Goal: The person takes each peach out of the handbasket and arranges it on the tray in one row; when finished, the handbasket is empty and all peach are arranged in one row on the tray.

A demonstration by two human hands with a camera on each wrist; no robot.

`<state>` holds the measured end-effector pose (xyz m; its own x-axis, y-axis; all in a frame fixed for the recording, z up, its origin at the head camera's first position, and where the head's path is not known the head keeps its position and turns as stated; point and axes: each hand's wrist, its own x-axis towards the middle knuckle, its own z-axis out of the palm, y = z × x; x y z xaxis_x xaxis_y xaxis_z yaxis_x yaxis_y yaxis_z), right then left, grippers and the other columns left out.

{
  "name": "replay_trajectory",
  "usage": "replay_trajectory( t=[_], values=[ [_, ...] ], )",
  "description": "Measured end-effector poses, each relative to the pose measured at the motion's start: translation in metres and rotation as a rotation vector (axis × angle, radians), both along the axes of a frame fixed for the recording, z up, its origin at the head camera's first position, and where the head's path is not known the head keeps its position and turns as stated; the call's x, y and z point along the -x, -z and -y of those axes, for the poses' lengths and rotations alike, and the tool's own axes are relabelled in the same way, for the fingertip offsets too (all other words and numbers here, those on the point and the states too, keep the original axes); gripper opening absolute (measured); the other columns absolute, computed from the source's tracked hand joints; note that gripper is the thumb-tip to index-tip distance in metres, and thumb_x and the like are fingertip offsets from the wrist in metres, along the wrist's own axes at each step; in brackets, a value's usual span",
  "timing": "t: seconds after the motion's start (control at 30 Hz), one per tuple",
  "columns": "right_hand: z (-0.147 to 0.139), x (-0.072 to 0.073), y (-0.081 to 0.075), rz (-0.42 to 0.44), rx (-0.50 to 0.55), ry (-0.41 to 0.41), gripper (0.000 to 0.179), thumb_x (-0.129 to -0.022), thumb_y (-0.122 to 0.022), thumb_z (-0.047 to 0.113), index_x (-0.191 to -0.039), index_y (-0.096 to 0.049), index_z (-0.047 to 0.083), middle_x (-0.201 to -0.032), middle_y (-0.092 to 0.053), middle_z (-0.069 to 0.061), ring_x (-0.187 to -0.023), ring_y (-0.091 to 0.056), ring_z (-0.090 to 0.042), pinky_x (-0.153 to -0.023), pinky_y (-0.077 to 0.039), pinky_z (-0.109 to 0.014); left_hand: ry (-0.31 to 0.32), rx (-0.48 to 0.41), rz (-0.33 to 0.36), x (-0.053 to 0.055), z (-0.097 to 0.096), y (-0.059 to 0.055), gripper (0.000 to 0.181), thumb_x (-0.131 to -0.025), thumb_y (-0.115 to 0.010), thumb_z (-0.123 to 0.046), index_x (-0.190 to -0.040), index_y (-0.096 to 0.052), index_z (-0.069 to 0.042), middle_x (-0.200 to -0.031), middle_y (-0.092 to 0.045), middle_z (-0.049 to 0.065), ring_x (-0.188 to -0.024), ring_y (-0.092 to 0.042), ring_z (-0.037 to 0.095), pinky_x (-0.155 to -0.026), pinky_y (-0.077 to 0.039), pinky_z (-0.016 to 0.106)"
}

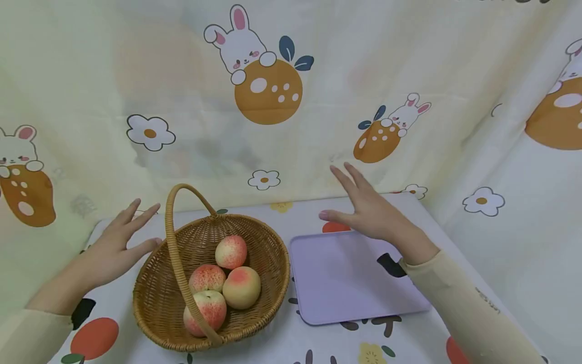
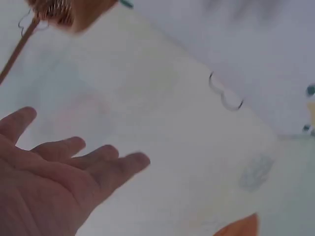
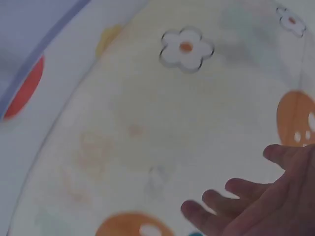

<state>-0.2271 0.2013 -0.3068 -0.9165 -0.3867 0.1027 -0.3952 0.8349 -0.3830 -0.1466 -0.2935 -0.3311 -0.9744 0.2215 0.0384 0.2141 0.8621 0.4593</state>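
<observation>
In the head view, a brown wicker basket (image 1: 156, 298) with a tall looped handle (image 1: 172, 237) stands on the left of the table. Several red-and-yellow peaches (image 1: 242, 288) lie inside it. My left hand (image 1: 109, 253) is raised at the basket's left side with fingers spread, holding nothing; whether its thumb touches the rim I cannot tell. Over the far part of a flat lilac tray (image 1: 336, 283), my right hand (image 1: 370, 210) hovers with straight fingers and nothing in it. Both wrist views show the extended fingers too, with a bit of basket (image 2: 91, 12) and the tray's edge (image 3: 49, 37).
A white printed cloth (image 1: 273, 349) covers the table. Behind it hangs a pale curtain (image 1: 191, 91) with rabbits, oranges and flowers, which also closes off the left and right sides. The tray lies just right of the basket, a narrow strip of cloth between them.
</observation>
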Motion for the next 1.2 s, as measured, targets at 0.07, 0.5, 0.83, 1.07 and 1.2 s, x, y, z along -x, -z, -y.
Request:
replay_trajectory(
  t=[0.07,0.5,0.83,1.07,1.2],
  values=[
    [0.015,-0.003,0.003,-0.008,0.062,-0.072,0.106,-0.083,-0.063,0.074,-0.163,-0.005,0.036,-0.169,0.000,-0.004,-0.149,-0.022,-0.039,-0.109,-0.029,-0.068,0.017,-0.045,0.021,-0.007,0.001,0.009,0.077,-0.100,-0.060,-0.040,-0.163,-0.023,-0.018,-0.167,0.001,0.022,-0.144,-0.009,0.061,-0.093,-0.020,0.086],
    [0.101,-0.028,0.034,0.058,0.223,-0.353,0.113,-0.078,-0.068,0.076,-0.162,-0.001,0.040,-0.167,-0.010,0.007,-0.149,-0.022,-0.019,-0.113,-0.032,-0.055,0.101,-0.118,0.117,-0.019,-0.002,0.044,0.083,-0.088,-0.078,-0.034,-0.156,-0.040,-0.007,-0.163,-0.013,0.030,-0.137,-0.023,0.064,-0.093,-0.034,0.079],
    [0.140,-0.044,0.059,0.159,0.087,-0.438,0.111,-0.079,-0.067,0.075,-0.164,-0.014,0.028,-0.164,-0.024,-0.006,-0.146,-0.032,-0.025,-0.110,-0.038,-0.050,0.063,-0.169,0.282,-0.014,-0.005,0.056,0.088,-0.083,-0.080,-0.012,-0.156,-0.033,-0.001,-0.151,-0.036,0.036,-0.136,-0.034,0.058,-0.099,-0.038,0.070],
    [0.152,-0.053,0.068,0.088,-0.080,-0.428,0.109,-0.079,-0.065,0.076,-0.160,-0.029,0.013,-0.148,-0.045,-0.006,-0.128,-0.054,-0.023,-0.100,-0.048,-0.041,-0.002,-0.150,0.309,-0.017,-0.008,0.058,0.094,-0.074,-0.077,0.004,-0.157,-0.032,0.000,-0.148,-0.037,0.040,-0.130,-0.042,0.058,-0.087,-0.053,0.057],
    [0.158,-0.056,0.072,0.066,-0.150,-0.417,0.101,-0.077,-0.069,0.075,-0.151,-0.044,0.010,-0.134,-0.057,-0.004,-0.116,-0.060,-0.018,-0.093,-0.051,-0.036,-0.018,-0.141,0.310,-0.017,-0.009,0.059,0.096,-0.074,-0.077,0.005,-0.157,-0.031,-0.001,-0.148,-0.035,0.041,-0.132,-0.038,0.060,-0.087,-0.054,0.057]
  ],
)
